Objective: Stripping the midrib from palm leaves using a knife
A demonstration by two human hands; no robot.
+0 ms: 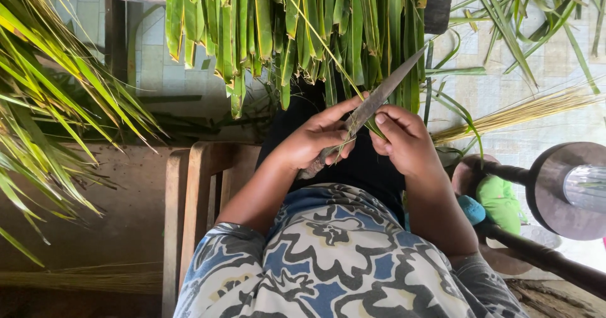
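A thick curtain of green palm leaflets (297, 34) hangs just beyond the fingers, draped over the lap so the next piece is within easy reach. More fronds (57, 116) splay out well to the left, and a sheaf of pale stripped midribs (530, 110) lies off to the right. A wooden chair (202, 198) stands below the left forearm. The left hand (319, 138) has its fingers (341, 113) wrapped tight around the handle of a long knife (379, 97), blade angled up and away from the body. The right hand (401, 138) has its fingers pinched shut on a narrow green leaf strip (377, 127), holding it against the blade's edge, right between both sets of fingers, likely to keep it taut against the steel.
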